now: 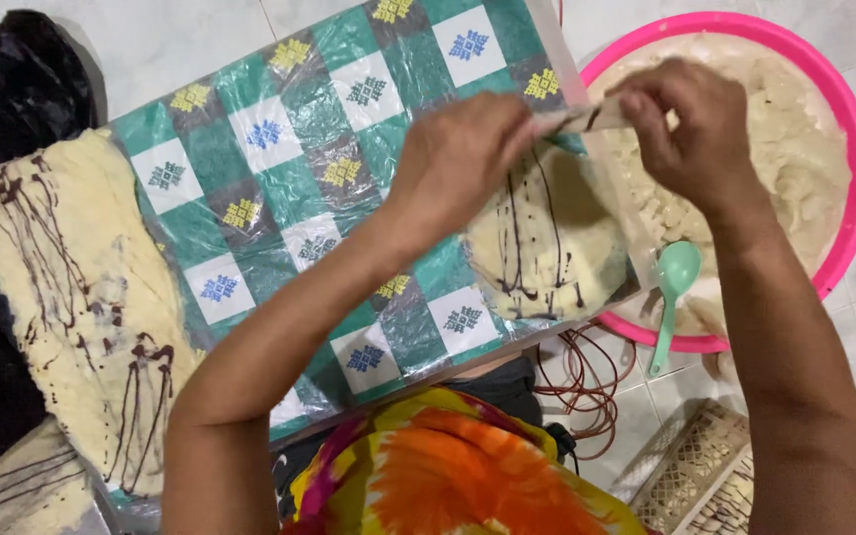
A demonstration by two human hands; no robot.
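At the far left a flattened pale dough sheet (81,307) streaked with dark chocolate lines lies on the checked green plastic-covered surface (279,168). Further right, the left hand (458,159) and right hand (691,124) both pinch shut the top of a clear plastic bag (547,243) holding pale dough with dark drizzle, hanging over the surface's right edge. Beyond it sits a pink basin (844,89) of dough, a green spoon (674,287) leaning on its rim.

Both forearms were bare to above the elbow, with no sleeves, rings, watch or bracelets showing on the left hand (458,159) or the right hand (695,124). Below them, the person wore a tie-dyed garment (448,466) swirled in orange, yellow, pink and green.
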